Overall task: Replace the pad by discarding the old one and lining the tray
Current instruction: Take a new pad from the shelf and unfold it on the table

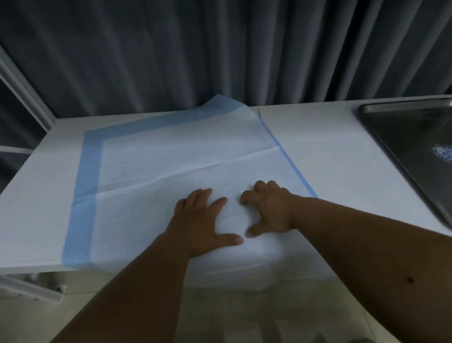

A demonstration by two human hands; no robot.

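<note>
One blue-bordered pad point(161, 162), spread across our white table point(323, 142), left hand point(201, 222) flat with straight fingers, right hand point(269, 211) clawed on fingertips, apparently smoothing it; steel tray point(402, 132) unlined at three o'clock.

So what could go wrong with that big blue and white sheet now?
The pad hangs over the table's near edge, so it might slide off if the left hand and right hand let go. Its far corner is already folded up and may stay creased. The metal tray sits off to the right, still unlined, so carrying the pad across could crumple it.
</note>
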